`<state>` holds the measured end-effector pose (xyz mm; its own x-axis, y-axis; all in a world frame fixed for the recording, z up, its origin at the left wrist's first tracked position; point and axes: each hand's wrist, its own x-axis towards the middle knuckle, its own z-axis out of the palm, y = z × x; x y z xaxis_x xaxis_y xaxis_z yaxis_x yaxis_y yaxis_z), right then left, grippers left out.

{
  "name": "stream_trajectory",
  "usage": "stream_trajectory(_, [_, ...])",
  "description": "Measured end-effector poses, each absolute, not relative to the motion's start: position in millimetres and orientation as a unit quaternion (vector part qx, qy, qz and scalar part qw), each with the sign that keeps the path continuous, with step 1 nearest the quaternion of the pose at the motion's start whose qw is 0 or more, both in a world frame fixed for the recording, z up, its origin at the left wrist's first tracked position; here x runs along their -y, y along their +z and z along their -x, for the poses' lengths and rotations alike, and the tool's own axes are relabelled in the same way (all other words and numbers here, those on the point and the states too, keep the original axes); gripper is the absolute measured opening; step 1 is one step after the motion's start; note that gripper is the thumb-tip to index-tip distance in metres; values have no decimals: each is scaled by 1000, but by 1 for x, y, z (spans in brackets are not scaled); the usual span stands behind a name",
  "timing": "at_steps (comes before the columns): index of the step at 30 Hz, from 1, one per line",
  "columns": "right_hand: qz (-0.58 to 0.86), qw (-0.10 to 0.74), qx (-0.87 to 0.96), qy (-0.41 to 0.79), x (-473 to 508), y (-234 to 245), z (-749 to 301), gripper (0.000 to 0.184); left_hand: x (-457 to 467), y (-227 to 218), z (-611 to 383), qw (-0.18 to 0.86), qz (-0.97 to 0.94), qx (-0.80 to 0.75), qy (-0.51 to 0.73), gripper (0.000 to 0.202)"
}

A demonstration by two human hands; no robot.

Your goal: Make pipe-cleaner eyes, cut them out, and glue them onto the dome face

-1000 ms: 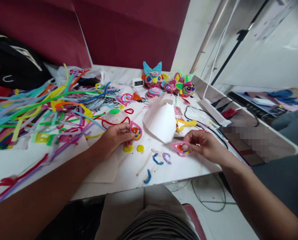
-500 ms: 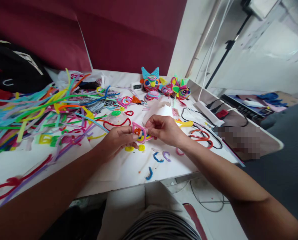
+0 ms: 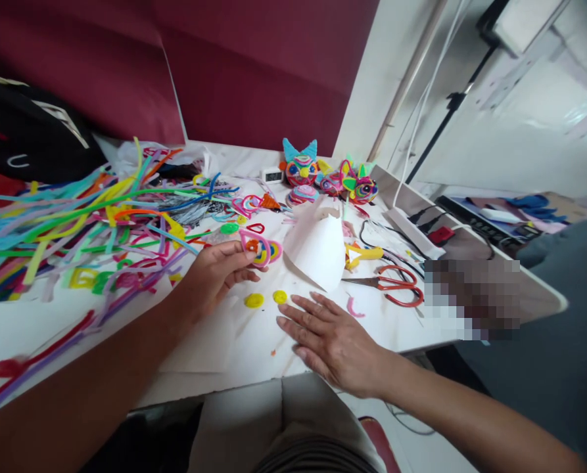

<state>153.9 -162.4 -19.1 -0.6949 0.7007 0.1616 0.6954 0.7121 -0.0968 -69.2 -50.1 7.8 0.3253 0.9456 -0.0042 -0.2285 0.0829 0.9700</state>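
My left hand (image 3: 215, 274) pinches a small fuzzy pipe-cleaner shape (image 3: 269, 253) between thumb and fingers, held just above the table. It has a pink outline with yellow, blue and orange inside. Flat on the white table, palm down with fingers stretched, lies my right hand (image 3: 333, 336), holding nothing. Just beyond its fingertips is a yellow coiled disc (image 3: 280, 297), with a second yellow disc (image 3: 254, 300) to the left. A short curved pink piece (image 3: 355, 307) lies right of the hand. The spot where small blue and purple pieces lay is covered by this hand.
Red-handled scissors (image 3: 402, 284) and a yellow-handled tool (image 3: 367, 255) lie to the right, beside a curled white paper sheet (image 3: 317, 246). Loose pipe cleaners (image 3: 86, 217) heap up at left. Colourful figures (image 3: 300, 172) stand at the back; a power strip (image 3: 416, 231) sits at right.
My right hand has let go of the pipe-cleaner shape and come down flat on the table, nearer to me. My left hand has moved slightly left with the shape.
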Motion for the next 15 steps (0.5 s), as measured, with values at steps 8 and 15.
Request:
stream_trajectory(8, [410,82,907,-53,157,-20,-235,49,49,8,68,645,-492,-379,445,20])
stream_trajectory(15, [448,72,873,-179,150,-20,-290,35,49,11,70,642,-491,-360,466,19])
